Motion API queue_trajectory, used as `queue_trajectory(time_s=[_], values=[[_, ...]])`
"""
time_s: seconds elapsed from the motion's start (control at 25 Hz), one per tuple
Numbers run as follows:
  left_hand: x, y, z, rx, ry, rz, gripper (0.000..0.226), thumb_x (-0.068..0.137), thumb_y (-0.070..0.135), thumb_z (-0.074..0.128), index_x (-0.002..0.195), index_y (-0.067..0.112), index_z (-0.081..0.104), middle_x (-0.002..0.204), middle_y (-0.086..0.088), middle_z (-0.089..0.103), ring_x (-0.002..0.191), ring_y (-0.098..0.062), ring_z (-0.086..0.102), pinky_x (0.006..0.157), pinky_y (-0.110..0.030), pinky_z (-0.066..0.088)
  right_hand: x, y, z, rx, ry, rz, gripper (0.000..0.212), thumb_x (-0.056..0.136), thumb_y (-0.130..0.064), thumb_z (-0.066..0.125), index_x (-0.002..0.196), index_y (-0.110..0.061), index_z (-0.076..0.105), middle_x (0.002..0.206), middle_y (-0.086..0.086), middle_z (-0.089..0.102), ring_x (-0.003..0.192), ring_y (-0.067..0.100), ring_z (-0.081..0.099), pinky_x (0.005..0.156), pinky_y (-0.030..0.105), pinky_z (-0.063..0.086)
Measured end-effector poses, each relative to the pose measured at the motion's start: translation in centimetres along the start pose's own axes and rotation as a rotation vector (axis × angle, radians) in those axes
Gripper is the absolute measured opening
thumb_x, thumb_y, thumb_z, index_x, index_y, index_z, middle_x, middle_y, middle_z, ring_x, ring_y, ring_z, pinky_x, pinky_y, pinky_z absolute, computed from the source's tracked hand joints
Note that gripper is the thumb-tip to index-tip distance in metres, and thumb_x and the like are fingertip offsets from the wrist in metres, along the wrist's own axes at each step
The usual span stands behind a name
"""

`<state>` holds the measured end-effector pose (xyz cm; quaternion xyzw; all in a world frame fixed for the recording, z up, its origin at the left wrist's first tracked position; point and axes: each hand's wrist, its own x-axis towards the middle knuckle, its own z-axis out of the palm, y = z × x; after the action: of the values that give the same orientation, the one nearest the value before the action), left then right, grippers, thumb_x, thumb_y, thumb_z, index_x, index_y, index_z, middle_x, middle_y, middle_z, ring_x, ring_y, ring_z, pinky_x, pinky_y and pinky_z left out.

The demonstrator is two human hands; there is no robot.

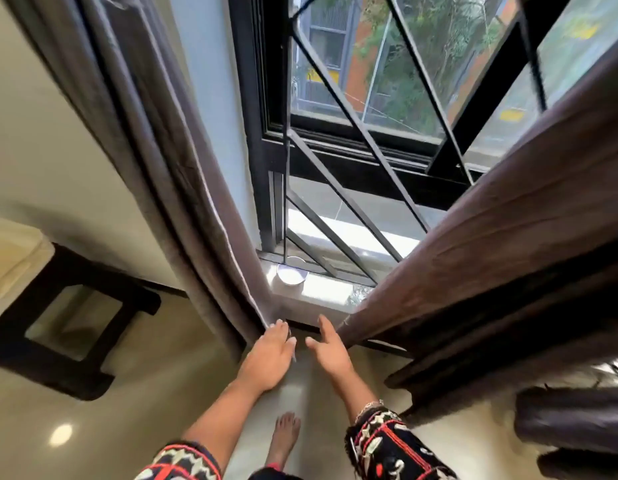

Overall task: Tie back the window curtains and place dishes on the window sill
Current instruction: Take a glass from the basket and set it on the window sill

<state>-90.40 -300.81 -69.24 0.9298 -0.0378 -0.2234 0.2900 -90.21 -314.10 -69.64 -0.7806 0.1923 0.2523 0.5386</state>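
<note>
Two dark brown curtains hang parted in front of a barred window. The left curtain [169,161] falls down to my left hand [271,355], whose straight fingers touch its lower edge. The right curtain [501,237] slants across the right side; my right hand [330,348] reaches toward its lower edge with fingers spread, and it holds nothing. Between the curtains shows the pale window sill [321,292]. A small white bowl [292,271] stands on the sill at its left end, close to the black window frame.
Black diagonal window bars [352,133] run behind the sill. A dark wooden chair [68,317] with a cream cushion stands at the left on the glossy floor. Dark furniture [574,424] sits at the lower right. My bare foot [285,434] is below the hands.
</note>
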Motion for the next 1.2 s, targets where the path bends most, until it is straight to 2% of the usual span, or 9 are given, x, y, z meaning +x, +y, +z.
queue_trajectory(time_s=[0.2,0.28,0.36,0.44,0.52,0.68,0.88,1.04,1.2], values=[[10.9,0.4,5.8,-0.161,-0.001,0.055,0.044,0.101,0.019,0.026,0.141,0.000,0.028,0.151,-0.015,0.025,0.140,-0.024,0.022,0.110,-0.026,0.016,10.2,3.1,-2.5,0.209,0.241,0.061,0.064,0.088,0.002,0.052,0.143,-0.003,0.020,0.133,0.013,0.039,0.130,0.026,0.036,0.103,0.028,0.030],[14.7,0.9,8.2,-0.281,0.014,0.022,0.043,0.100,0.017,0.028,0.139,-0.001,0.032,0.149,-0.015,0.028,0.138,-0.022,0.028,0.106,-0.019,0.016,13.8,5.9,-4.1,0.285,0.340,0.099,0.047,0.085,0.007,0.053,0.121,-0.013,0.031,0.102,0.010,0.048,0.095,0.026,0.053,0.078,0.025,0.042],[18.5,1.6,10.9,-0.514,0.086,-0.031,0.039,0.096,0.007,0.032,0.131,-0.009,0.041,0.142,-0.019,0.037,0.131,-0.020,0.041,0.103,-0.018,0.022,17.1,8.6,-5.4,0.312,0.362,0.129,0.051,0.084,0.009,0.054,0.109,-0.020,0.021,0.079,-0.005,0.040,0.069,0.006,0.043,0.062,0.018,0.035],[22.3,1.5,14.1,-0.610,0.075,-0.029,0.042,0.098,0.010,0.030,0.134,-0.008,0.037,0.145,-0.015,0.033,0.134,-0.015,0.037,0.106,-0.021,0.024,19.8,11.0,-6.3,0.341,0.402,0.105,0.052,0.084,0.010,0.051,0.117,-0.022,0.026,0.094,-0.013,0.040,0.087,0.001,0.044,0.076,0.019,0.038],[25.1,1.2,17.0,-0.558,-0.072,-0.014,0.046,0.101,0.024,0.025,0.145,0.009,0.022,0.154,-0.002,0.016,0.141,-0.012,0.018,0.110,-0.020,0.012,22.2,12.6,-6.8,0.438,0.451,0.115,0.053,0.088,0.011,0.042,0.135,-0.009,0.030,0.117,0.000,0.043,0.112,0.014,0.047,0.082,0.022,0.041],[29.2,1.3,20.6,-0.712,-0.215,-0.012,0.053,0.100,0.028,0.029,0.148,0.014,0.010,0.156,0.000,0.006,0.143,-0.013,0.009,0.117,-0.029,0.007,25.9,14.3,-8.0,0.461,0.450,0.017,0.062,0.077,0.023,0.034,0.133,-0.003,0.034,0.117,0.017,0.053,0.093,0.020,0.056,0.065,0.019,0.042],[30.2,1.7,21.3,-0.925,-0.312,-0.036,0.062,0.097,0.036,0.037,0.148,0.017,0.007,0.154,0.000,0.015,0.142,-0.018,0.017,0.116,-0.033,0.011,26.0,14.7,-8.2,0.488,0.443,-0.039,0.038,0.083,0.011,0.031,0.110,-0.008,0.050,0.090,0.005,0.060,0.071,0.011,0.051,0.051,0.017,0.035],[26.5,1.2,20.5,-1.009,-0.290,-0.133,0.058,0.096,0.047,0.030,0.146,0.020,0.020,0.151,0.003,0.025,0.140,-0.014,0.021,0.109,-0.028,0.017,22.4,13.6,-7.1,0.526,0.388,0.017,0.043,0.083,0.011,0.030,0.103,-0.020,0.052,0.099,-0.001,0.061,0.089,0.015,0.051,0.061,0.021,0.036],[21.7,1.5,17.0,-1.163,-0.238,-0.218,0.057,0.093,0.054,0.020,0.132,0.020,0.045,0.131,0.005,0.049,0.127,-0.010,0.039,0.111,-0.028,0.023,16.7,10.8,-5.7,0.578,0.277,-0.028,0.076,0.060,0.030,0.026,0.121,-0.010,0.046,0.122,0.001,0.055,0.119,0.016,0.046,0.095,0.030,0.039]])
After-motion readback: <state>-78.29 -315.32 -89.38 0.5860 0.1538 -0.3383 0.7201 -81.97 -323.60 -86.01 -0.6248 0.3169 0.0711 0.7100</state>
